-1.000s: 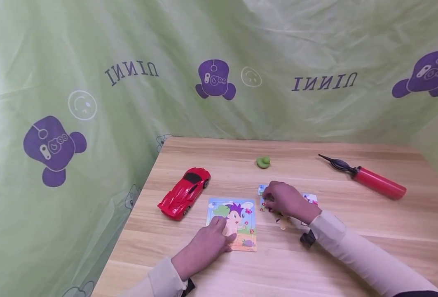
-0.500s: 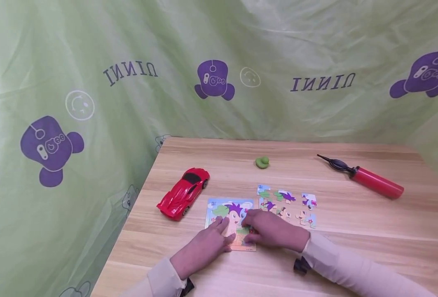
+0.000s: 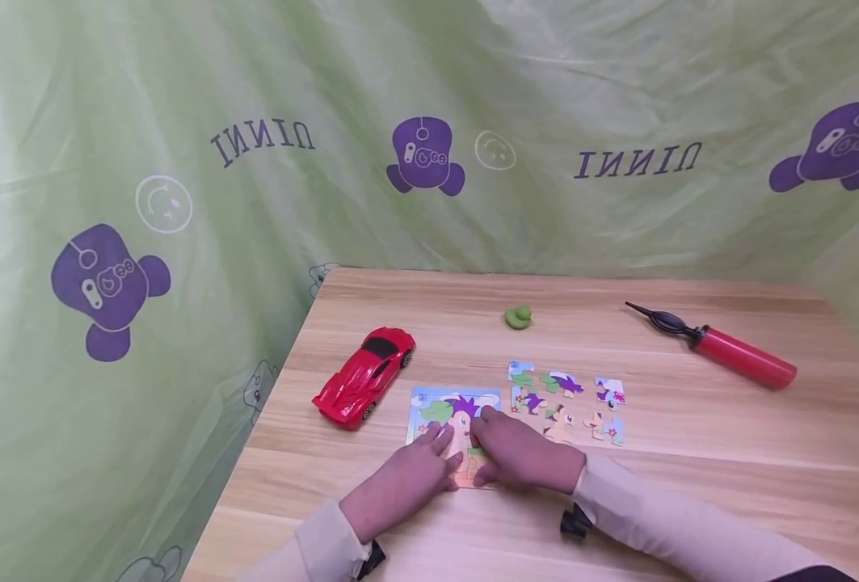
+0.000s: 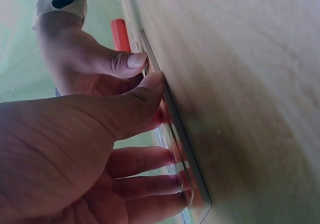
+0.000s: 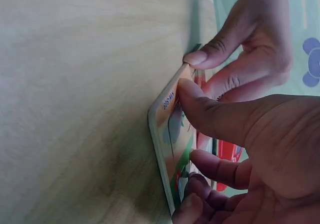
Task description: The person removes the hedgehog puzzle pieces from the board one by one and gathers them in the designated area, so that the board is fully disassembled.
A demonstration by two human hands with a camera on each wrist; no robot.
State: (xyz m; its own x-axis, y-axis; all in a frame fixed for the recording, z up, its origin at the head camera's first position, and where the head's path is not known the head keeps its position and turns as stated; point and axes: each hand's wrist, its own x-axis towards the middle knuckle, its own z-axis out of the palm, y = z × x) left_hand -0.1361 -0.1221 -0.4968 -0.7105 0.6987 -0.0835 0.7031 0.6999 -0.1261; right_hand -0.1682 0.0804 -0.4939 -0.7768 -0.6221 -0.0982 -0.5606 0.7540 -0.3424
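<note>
Both hands rest on a square jigsaw puzzle board [image 3: 418,394] showing a purple-haired cartoon figure. My left hand [image 3: 403,485] lies over its lower left part, thumb at the near edge and fingers extended onto the surface, as the left wrist view shows. From the right, my right hand [image 3: 527,454] reaches over the board. Its thumb touches the printed near corner [image 5: 167,104] in the right wrist view, with the fingertips on the picture and the last fingers bent. No loose piece shows between its fingers. Several loose jigsaw pieces [image 3: 562,422] lie to the board's right.
A red toy car [image 3: 365,376] stands left of the board, near the table's left edge. Farther back is a small green rubber duck [image 3: 518,317]. At the back right lies a red hand pump [image 3: 742,354] with a black nozzle. A green curtain [image 3: 516,226] hangs behind the table.
My right hand has come left from the loose pieces onto the puzzle board, uncovering those pieces. Since then it has shifted slightly further left. My left hand has stayed on the board.
</note>
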